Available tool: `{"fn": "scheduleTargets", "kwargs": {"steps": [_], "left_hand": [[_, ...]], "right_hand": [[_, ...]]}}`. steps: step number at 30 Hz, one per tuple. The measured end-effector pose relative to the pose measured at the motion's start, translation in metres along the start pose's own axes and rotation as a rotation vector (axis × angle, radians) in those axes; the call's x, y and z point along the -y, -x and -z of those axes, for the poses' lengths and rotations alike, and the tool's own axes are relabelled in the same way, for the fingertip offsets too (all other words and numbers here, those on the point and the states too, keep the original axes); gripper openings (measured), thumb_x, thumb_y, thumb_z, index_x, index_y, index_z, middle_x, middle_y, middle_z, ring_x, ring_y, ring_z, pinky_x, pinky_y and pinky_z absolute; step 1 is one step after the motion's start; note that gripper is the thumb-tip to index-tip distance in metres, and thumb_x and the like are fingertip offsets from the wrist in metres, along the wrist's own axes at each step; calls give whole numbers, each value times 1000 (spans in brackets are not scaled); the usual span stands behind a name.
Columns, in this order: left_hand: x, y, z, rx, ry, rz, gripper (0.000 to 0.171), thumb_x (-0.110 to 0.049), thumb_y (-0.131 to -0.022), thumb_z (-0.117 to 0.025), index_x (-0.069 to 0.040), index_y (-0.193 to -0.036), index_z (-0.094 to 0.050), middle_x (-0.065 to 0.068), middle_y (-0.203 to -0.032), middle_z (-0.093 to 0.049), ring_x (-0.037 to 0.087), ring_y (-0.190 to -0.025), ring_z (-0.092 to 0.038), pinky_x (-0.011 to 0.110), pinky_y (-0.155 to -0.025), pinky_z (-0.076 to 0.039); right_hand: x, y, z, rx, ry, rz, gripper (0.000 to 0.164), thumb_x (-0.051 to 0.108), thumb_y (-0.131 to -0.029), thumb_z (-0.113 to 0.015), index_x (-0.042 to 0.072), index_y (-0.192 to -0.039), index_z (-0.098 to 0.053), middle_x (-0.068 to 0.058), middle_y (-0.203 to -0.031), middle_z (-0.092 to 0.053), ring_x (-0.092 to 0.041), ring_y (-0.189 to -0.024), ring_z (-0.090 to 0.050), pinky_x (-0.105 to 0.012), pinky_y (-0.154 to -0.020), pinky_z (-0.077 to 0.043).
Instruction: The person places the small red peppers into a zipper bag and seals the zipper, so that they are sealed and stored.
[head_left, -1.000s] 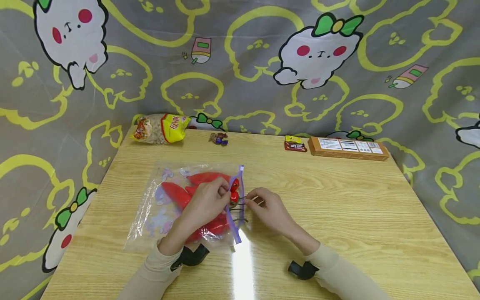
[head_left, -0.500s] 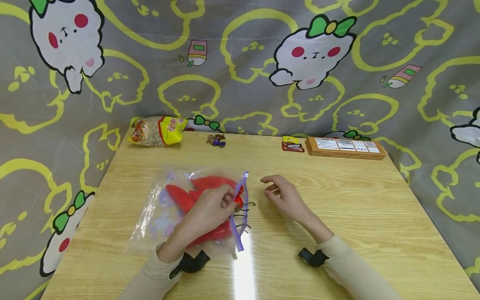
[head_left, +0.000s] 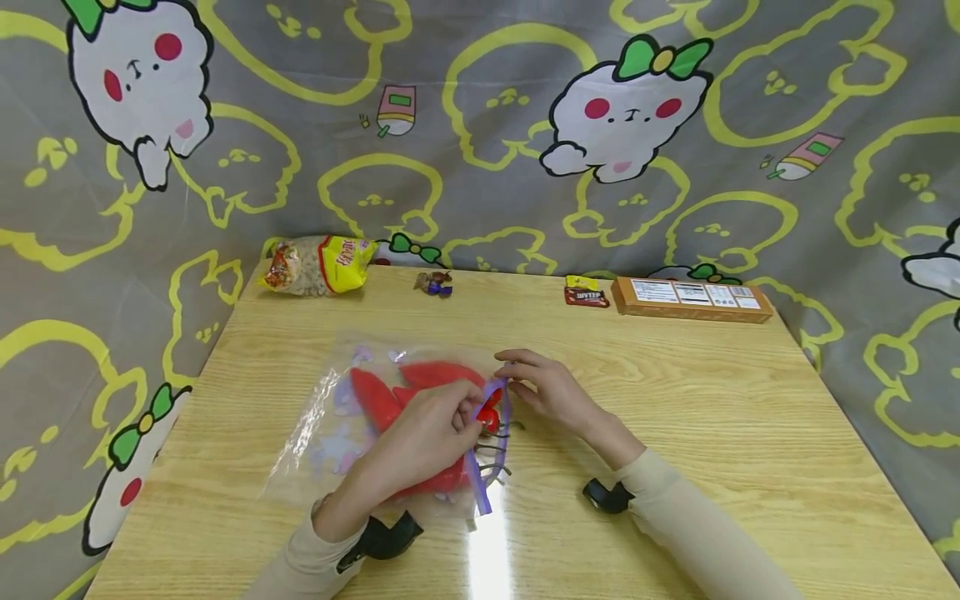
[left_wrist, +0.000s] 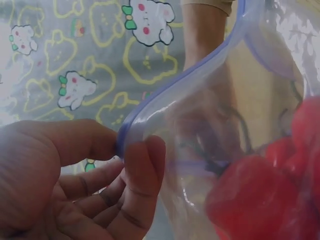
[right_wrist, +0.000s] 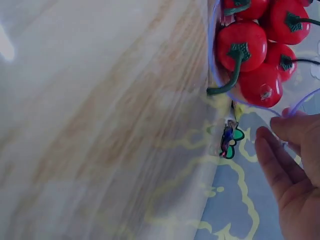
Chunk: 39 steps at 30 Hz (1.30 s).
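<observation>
A clear zip bag (head_left: 318, 450) with a purple zip rim lies on the table, its mouth towards the right. Large red peppers (head_left: 375, 398) fill it; their dark green stems stick out at the mouth. My left hand (head_left: 429, 429) pinches the near side of the rim between thumb and forefinger, which the left wrist view shows at the purple zip strip (left_wrist: 175, 80). At the far corner of the mouth, my right hand (head_left: 551, 392) has its thumb and forefinger on the rim. Glossy pepper tops (right_wrist: 242, 45) show through the gaping mouth in the right wrist view.
Along the back of the wooden table (head_left: 712, 417) lie a yellow snack bag (head_left: 318, 265), small wrapped sweets (head_left: 433, 283), a red packet (head_left: 587, 297) with a yellow one, and a long orange box (head_left: 690, 298). A patterned cloth (head_left: 480, 125) hangs behind.
My right hand let go of a pepper stem, drew back to the right, then came to the rim's far corner. The bag and my left hand have shifted slightly right.
</observation>
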<state>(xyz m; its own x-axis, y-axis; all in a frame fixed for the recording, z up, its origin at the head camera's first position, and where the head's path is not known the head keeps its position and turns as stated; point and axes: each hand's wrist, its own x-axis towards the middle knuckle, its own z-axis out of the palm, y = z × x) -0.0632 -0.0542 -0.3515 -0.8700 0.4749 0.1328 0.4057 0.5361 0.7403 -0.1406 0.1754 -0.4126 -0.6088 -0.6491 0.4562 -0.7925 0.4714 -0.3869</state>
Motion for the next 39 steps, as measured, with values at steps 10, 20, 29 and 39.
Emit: {"fn": "scheduleTargets", "kwargs": {"steps": [10, 20, 29, 39], "left_hand": [[-12, 14, 5, 114, -76, -105, 27, -5, -81, -57, -19, -103, -64, -7, -84, -42, 8, -66, -43, 19, -55, -39], [-32, 35, 7, 93, -266, -258, 23, -2, -78, -54, -17, -65, -65, -4, -76, -37, 10, -68, -34, 17, -58, -32], [-41, 51, 17, 77, -455, -294, 19, -18, -79, -60, -17, -60, -63, -6, -76, -37, 10, -70, -32, 23, -64, -32], [-38, 54, 35, -10, -502, -323, 11, -24, -78, -70, -17, -80, -62, -4, -92, -47, 10, -75, -40, 22, -63, -38]], "right_hand": [[3, 22, 21, -108, -1, 7, 22, -9, -76, -66, 3, -94, -68, -9, -100, -65, -19, -93, -63, -24, -80, -50], [23, 40, 62, -270, 7, 52, 20, -6, -74, -61, 7, -89, -66, -2, -90, -63, -9, -75, -58, -17, -66, -48], [45, 34, 92, -451, 64, 44, 14, -6, -69, -57, 1, -77, -66, -8, -76, -63, -11, -62, -51, -17, -57, -41], [76, 19, 114, -601, 17, -22, 8, -7, -69, -57, -8, -73, -64, -16, -69, -60, -13, -70, -52, -19, -66, -40]]}}
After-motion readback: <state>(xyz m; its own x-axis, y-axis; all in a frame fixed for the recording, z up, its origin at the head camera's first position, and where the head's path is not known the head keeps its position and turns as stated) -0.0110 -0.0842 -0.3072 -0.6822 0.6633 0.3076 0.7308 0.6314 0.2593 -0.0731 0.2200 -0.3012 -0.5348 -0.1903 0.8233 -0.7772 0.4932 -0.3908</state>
